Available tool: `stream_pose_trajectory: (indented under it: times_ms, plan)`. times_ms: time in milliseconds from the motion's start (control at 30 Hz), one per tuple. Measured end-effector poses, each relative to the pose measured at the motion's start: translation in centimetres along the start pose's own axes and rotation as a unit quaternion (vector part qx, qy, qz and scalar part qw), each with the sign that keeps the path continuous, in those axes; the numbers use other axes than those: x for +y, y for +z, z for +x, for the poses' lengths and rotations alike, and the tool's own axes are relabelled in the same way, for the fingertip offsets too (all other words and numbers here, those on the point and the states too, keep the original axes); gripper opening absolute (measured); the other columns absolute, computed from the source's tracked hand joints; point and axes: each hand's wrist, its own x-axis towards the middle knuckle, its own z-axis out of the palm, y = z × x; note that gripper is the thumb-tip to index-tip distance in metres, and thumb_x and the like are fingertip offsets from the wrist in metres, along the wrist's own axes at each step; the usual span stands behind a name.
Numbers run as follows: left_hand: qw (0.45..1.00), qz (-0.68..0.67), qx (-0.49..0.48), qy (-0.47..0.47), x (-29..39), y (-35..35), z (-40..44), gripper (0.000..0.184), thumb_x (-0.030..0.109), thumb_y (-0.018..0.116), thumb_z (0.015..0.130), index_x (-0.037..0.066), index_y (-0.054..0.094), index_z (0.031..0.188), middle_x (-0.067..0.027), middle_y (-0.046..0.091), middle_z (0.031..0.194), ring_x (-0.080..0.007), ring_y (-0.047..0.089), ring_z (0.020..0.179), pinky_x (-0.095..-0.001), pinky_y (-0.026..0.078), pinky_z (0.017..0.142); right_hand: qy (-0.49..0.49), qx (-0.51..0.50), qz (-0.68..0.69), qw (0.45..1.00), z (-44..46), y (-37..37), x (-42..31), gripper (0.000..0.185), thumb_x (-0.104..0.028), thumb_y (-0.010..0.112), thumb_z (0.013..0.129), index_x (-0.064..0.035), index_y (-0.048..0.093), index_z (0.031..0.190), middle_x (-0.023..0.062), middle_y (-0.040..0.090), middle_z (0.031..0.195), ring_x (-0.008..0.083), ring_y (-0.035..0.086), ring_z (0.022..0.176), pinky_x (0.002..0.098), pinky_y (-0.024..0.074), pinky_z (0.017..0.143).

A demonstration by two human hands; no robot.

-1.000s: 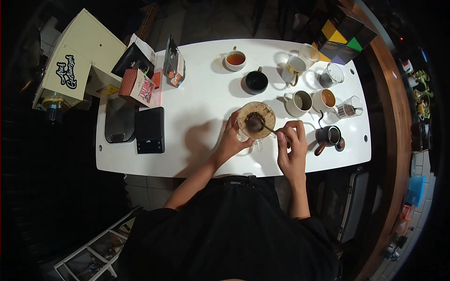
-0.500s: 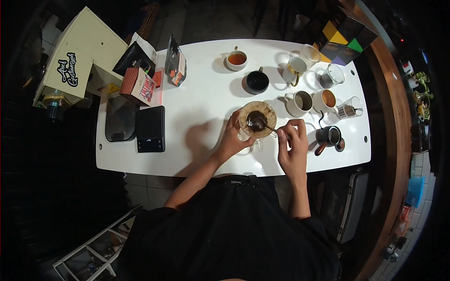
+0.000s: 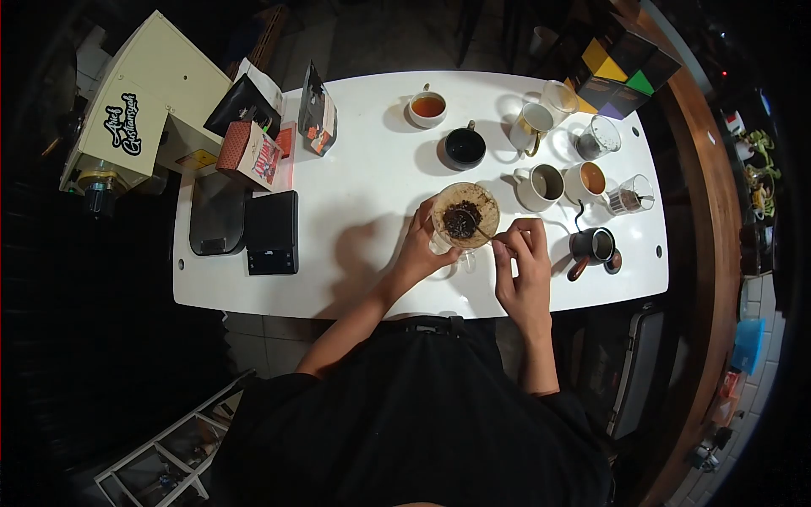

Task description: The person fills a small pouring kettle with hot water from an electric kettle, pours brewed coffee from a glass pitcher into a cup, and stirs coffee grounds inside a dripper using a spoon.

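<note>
A coffee dripper [image 3: 478, 201] lined with a brown-stained paper filter stands over a clear glass vessel near the table's front edge. Dark wet coffee grounds [image 3: 461, 221] lie at its bottom. My left hand [image 3: 417, 250] is wrapped round the dripper's left side. In my right hand [image 3: 524, 269] is a thin spoon [image 3: 487, 236], pinched between thumb and fingers, its tip down in the grounds. Behind the dripper sit a black cup [image 3: 465, 148] and a white cup of amber liquid [image 3: 427, 108].
On the white table [image 3: 372, 194], several mugs and glasses stand right of the dripper, with a small black kettle [image 3: 592, 245] at the right front. A black scale [image 3: 272, 232], coffee bags [image 3: 317, 110] and a cream machine [image 3: 144, 101] are at the left. Colourful boxes [image 3: 623, 72] stand at the back right.
The spoon's tip has shifted about in the filter with a slight movement of my right hand. The liquid in the filter has sunk, and darker grounds now show. My left hand keeps its hold.
</note>
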Motion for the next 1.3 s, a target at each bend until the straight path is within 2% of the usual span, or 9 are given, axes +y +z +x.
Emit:
stream_pose_trajectory:
  times_ms: [100, 200, 400, 533, 667, 800, 867, 1133, 1300]
  plan:
    - [1.0, 0.01, 0.003, 0.003, -0.2, 0.1, -0.1, 0.082, 0.028, 0.087, 0.071, 0.004, 0.053, 0.142, -0.0175, 0.035, 0.155, -0.0379, 0.038, 0.143, -0.0466, 0.038, 0.117, -0.004, 0.03, 0.026, 0.999, 0.2, -0.1, 0.0, 0.006, -0.001, 0.067, 0.092, 0.0001, 0.062, 0.095, 0.0131, 0.054, 0.1, 0.0269, 0.06, 0.071, 0.039, 0.0477, 0.06]
    - [1.0, -0.003, 0.016, 0.024, -0.1, 0.0, 0.1, 0.08, 0.028, 0.087, 0.071, 0.004, 0.054, 0.141, -0.0172, 0.036, 0.155, -0.038, 0.039, 0.142, -0.0467, 0.038, 0.117, -0.007, 0.003, -0.001, 1.0, 0.1, 0.1, 0.3, 0.006, 0.0, 0.068, 0.091, 0.0002, 0.063, 0.095, 0.0134, 0.054, 0.099, 0.0267, 0.061, 0.069, 0.0382, 0.0474, 0.059]
    - [1.0, 0.016, 0.016, 0.021, -0.1, 0.2, 0.0, 0.083, 0.027, 0.088, 0.071, 0.006, 0.051, 0.142, -0.0176, 0.037, 0.154, -0.039, 0.041, 0.14, -0.0476, 0.039, 0.116, -0.035, 0.057, -0.083, 0.994, -0.3, 0.1, 0.6, 0.009, 0.0, 0.069, 0.088, -0.0012, 0.063, 0.094, 0.0134, 0.055, 0.098, 0.0266, 0.061, 0.068, 0.0376, 0.0467, 0.057]
    - [0.999, 0.009, 0.015, 0.035, 0.1, 0.0, 0.2, 0.083, 0.027, 0.088, 0.07, 0.006, 0.052, 0.142, -0.0175, 0.038, 0.152, -0.0392, 0.042, 0.14, -0.0473, 0.04, 0.115, 0.007, -0.005, -0.017, 1.0, -0.4, 0.4, 0.7, 0.006, 0.0, 0.067, 0.091, 0.0005, 0.062, 0.095, 0.0132, 0.054, 0.099, 0.0258, 0.061, 0.07, 0.0366, 0.0475, 0.059]
    - [0.999, 0.006, 0.015, 0.03, -0.1, 0.1, 0.1, 0.083, 0.026, 0.088, 0.07, 0.005, 0.051, 0.142, -0.0175, 0.038, 0.152, -0.0387, 0.042, 0.139, -0.0469, 0.04, 0.114, 0.002, 0.026, 0.013, 1.0, 0.0, 0.2, 0.0, 0.005, 0.002, 0.065, 0.093, 0.0033, 0.06, 0.094, 0.0134, 0.053, 0.099, 0.0233, 0.06, 0.07, 0.0366, 0.0477, 0.06]
    - [1.0, -0.001, 0.011, 0.023, -0.1, 0.0, 0.2, 0.084, 0.025, 0.088, 0.07, 0.005, 0.051, 0.143, -0.0175, 0.037, 0.152, -0.0384, 0.043, 0.139, -0.0465, 0.041, 0.114, -0.007, 0.038, 0.016, 0.999, 0.3, 0.0, 0.0, 0.006, 0.002, 0.065, 0.093, 0.004, 0.06, 0.095, 0.0136, 0.053, 0.099, 0.0228, 0.059, 0.069, 0.0361, 0.0474, 0.061]
    - [1.0, 0.002, 0.013, 0.028, 0.3, -0.1, 0.1, 0.087, 0.026, 0.088, 0.07, 0.004, 0.049, 0.144, -0.0179, 0.038, 0.152, -0.0385, 0.042, 0.139, -0.0465, 0.041, 0.114, 0.016, 0.004, 0.014, 1.0, 0.4, -0.1, -0.1, 0.005, 0.001, 0.065, 0.094, 0.0037, 0.061, 0.095, 0.0135, 0.053, 0.1, 0.0223, 0.058, 0.068, 0.0351, 0.0472, 0.061]
    - [0.998, 0.021, 0.016, 0.056, -0.7, 0.1, 0.3, 0.087, 0.025, 0.088, 0.069, 0.005, 0.049, 0.144, -0.0192, 0.042, 0.149, -0.0411, 0.044, 0.137, -0.0497, 0.041, 0.113, -0.004, 0.05, -0.01, 0.999, 0.3, -0.3, 0.5, 0.007, 0.0, 0.066, 0.094, 0.0043, 0.061, 0.096, 0.0148, 0.054, 0.101, 0.0231, 0.06, 0.069, 0.0349, 0.0481, 0.06]
    - [0.998, -0.021, 0.026, 0.056, -0.2, 0.1, 0.6, 0.088, 0.024, 0.089, 0.067, 0.005, 0.05, 0.144, -0.0202, 0.046, 0.146, -0.0419, 0.045, 0.136, -0.051, 0.041, 0.112, 0.029, -0.006, -0.038, 0.999, 0.1, -0.4, 0.0, 0.006, 0.0, 0.067, 0.093, 0.0017, 0.062, 0.096, 0.0144, 0.054, 0.101, 0.0248, 0.064, 0.072, 0.037, 0.0515, 0.062]
